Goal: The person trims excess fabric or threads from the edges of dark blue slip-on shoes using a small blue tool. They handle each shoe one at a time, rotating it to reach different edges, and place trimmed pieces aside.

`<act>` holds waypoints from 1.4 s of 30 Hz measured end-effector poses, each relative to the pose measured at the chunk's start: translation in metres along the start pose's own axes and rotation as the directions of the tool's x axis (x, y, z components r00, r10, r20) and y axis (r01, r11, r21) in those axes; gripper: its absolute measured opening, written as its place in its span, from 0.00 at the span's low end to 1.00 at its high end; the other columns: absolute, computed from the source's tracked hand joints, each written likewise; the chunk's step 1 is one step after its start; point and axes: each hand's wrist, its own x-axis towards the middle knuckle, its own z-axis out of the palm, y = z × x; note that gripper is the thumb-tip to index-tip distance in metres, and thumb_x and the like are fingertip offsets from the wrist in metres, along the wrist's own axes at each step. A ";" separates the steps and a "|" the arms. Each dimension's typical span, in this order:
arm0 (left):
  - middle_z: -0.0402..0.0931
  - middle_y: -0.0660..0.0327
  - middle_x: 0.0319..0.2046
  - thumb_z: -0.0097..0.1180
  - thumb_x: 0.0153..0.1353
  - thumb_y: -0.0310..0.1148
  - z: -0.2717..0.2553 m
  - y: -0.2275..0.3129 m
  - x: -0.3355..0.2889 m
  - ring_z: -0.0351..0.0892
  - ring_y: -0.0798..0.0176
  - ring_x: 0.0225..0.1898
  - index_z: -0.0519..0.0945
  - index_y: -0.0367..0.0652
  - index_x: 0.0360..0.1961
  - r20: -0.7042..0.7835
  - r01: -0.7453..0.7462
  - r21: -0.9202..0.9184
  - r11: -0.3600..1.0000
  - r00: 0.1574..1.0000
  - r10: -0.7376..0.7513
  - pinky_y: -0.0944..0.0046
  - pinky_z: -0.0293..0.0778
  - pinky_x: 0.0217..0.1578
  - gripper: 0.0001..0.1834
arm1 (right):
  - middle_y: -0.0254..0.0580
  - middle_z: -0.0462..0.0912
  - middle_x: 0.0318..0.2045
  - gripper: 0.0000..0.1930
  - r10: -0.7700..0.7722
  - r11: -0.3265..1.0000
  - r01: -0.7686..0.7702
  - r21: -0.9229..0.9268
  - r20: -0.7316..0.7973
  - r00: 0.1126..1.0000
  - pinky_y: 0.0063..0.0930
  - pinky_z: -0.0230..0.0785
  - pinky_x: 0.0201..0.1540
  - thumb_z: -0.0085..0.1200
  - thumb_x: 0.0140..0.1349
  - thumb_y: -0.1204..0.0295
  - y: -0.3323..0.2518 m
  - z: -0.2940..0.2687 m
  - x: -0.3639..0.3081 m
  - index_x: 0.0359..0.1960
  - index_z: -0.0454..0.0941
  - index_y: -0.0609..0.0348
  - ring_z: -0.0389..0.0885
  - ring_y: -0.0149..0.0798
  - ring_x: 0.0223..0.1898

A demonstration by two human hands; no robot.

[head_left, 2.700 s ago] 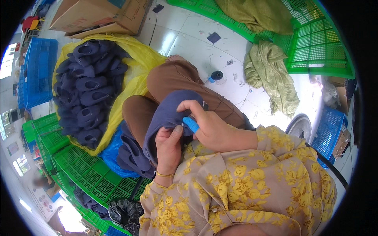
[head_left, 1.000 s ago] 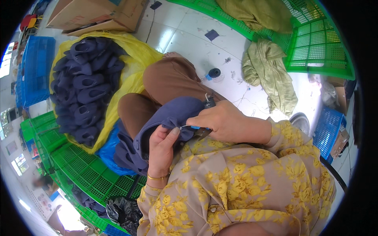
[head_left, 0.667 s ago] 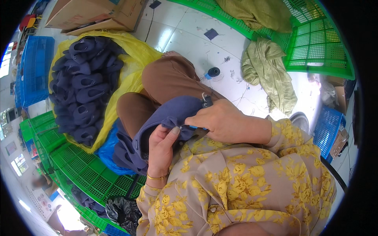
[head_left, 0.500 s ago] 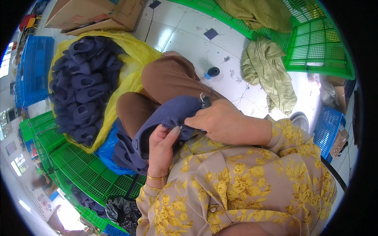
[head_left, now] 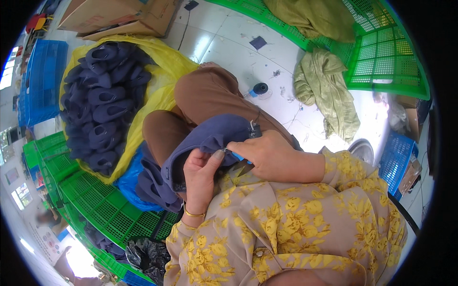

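Observation:
A navy-blue soft fabric piece (head_left: 210,131), hollow with a curved rim and a small tag, lies over my lap; whether it is a cap or a slipper upper I cannot tell. My left hand (head_left: 200,169) pinches its gathered edge between thumb and fingers. My right hand (head_left: 269,155) is closed close beside the left thumb, fingertips at a thin shiny bit at the edge. Below its palm stick out dark-bladed scissors (head_left: 245,168), with some blue near the fingers. A dark wrapped bit with white string (head_left: 255,129) shows at the right knuckles.
A yellow sack (head_left: 162,66) full of similar navy pieces (head_left: 109,95) stands at left. Green crates (head_left: 95,202) lie beside it, another green crate (head_left: 386,62) at far right. A thread spool (head_left: 260,88) and olive cloth (head_left: 324,81) rest on the floor. A cardboard box (head_left: 114,19) stands behind.
My right hand has turned slightly, so the dark blades and blue part show more. My left hand has shifted slightly right and still pinches the navy piece.

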 end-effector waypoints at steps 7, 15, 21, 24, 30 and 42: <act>0.79 0.67 0.30 0.65 0.58 0.23 0.006 -0.001 -0.004 0.74 0.77 0.30 0.78 0.37 0.33 -0.079 -0.034 0.155 0.987 0.996 0.047 0.76 0.71 0.32 0.06 | 0.42 0.79 0.20 0.07 0.025 0.987 0.003 -0.159 0.177 0.984 0.35 0.73 0.25 0.55 0.48 0.74 -0.013 -0.015 0.011 0.31 0.76 0.61 0.82 0.43 0.23; 0.78 0.65 0.28 0.64 0.59 0.24 0.000 -0.010 -0.005 0.73 0.77 0.28 0.78 0.35 0.33 -0.068 -0.024 0.351 0.936 0.996 0.051 0.75 0.71 0.30 0.06 | 0.47 0.82 0.25 0.06 0.121 0.960 -0.043 -0.277 0.272 0.954 0.36 0.75 0.28 0.54 0.50 0.73 -0.017 -0.008 0.019 0.30 0.77 0.60 0.84 0.44 0.28; 0.79 0.66 0.32 0.60 0.62 0.25 -0.005 0.009 -0.001 0.74 0.77 0.32 0.78 0.35 0.37 0.007 0.035 0.191 0.981 0.999 -0.037 0.75 0.71 0.34 0.05 | 0.44 0.81 0.24 0.08 0.109 0.987 -0.078 -0.140 0.229 0.967 0.40 0.75 0.33 0.54 0.52 0.74 0.004 -0.019 0.024 0.35 0.80 0.55 0.83 0.47 0.30; 0.78 0.68 0.33 0.59 0.64 0.26 -0.013 0.011 0.004 0.74 0.77 0.34 0.79 0.35 0.38 0.051 0.065 0.111 0.992 0.996 -0.071 0.76 0.70 0.38 0.05 | 0.46 0.82 0.26 0.13 0.121 0.993 -0.118 -0.024 0.233 0.965 0.42 0.73 0.37 0.53 0.52 0.76 0.015 -0.024 0.029 0.39 0.82 0.50 0.82 0.50 0.32; 0.80 0.67 0.35 0.57 0.64 0.25 -0.012 0.010 0.012 0.75 0.77 0.36 0.80 0.35 0.41 0.081 0.123 0.017 0.992 0.989 -0.124 0.76 0.71 0.40 0.06 | 0.51 0.83 0.33 0.20 0.131 0.972 -0.183 0.148 0.306 0.943 0.40 0.74 0.40 0.49 0.46 0.83 0.027 -0.030 0.038 0.42 0.83 0.53 0.82 0.53 0.36; 0.81 0.64 0.35 0.57 0.62 0.21 -0.010 0.007 0.018 0.77 0.75 0.34 0.81 0.35 0.37 0.088 0.138 -0.118 0.983 0.988 -0.128 0.75 0.73 0.39 0.04 | 0.51 0.83 0.28 0.12 0.186 0.976 -0.212 0.057 0.294 0.938 0.45 0.72 0.35 0.52 0.53 0.73 0.016 -0.027 0.045 0.40 0.77 0.58 0.82 0.54 0.32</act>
